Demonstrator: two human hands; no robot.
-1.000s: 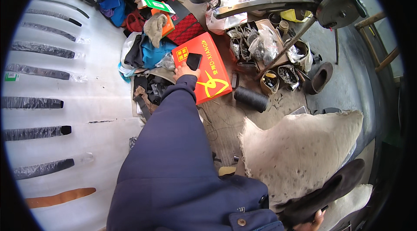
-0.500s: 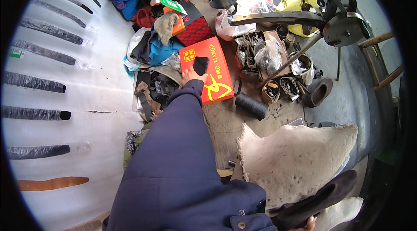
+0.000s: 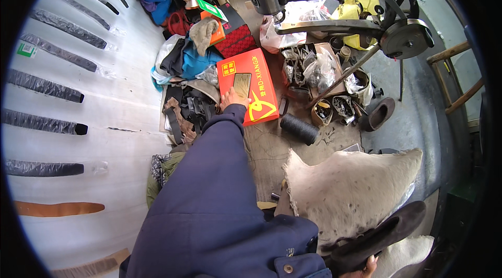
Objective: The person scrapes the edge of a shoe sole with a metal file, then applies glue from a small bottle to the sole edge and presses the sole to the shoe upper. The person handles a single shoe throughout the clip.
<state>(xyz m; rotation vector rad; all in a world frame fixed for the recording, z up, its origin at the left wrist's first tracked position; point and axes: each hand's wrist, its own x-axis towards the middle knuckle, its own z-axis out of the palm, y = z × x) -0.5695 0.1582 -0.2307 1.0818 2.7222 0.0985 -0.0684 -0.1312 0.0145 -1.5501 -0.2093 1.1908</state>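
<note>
My left hand (image 3: pixel 233 100), in a dark blue sleeve, grips the lower end of a phone (image 3: pixel 241 82) on the red box (image 3: pixel 261 103). At the lower right, my right hand (image 3: pixel 366 268) holds a dark felt shoe or boot (image 3: pixel 384 231), its fingers partly hidden. Pale, frayed felt pieces (image 3: pixel 350 178) lie beside that boot. Right of the red box are a black thread spool (image 3: pixel 299 128) and open containers of small parts (image 3: pixel 323 112).
An iron sewing machine (image 3: pixel 405 37) stands over the back right. A white surface (image 3: pixel 63 121) with strips fills the left. Piled cloth (image 3: pixel 204 58) and boxes lie behind my left arm. A dark shoe (image 3: pixel 379 113) and a wooden stool frame (image 3: pixel 463 95) are on the right.
The view has shifted a little. My left fingers have closed further around the phone, whose face turned from black to a gold tone. The boot stays in my right hand.
</note>
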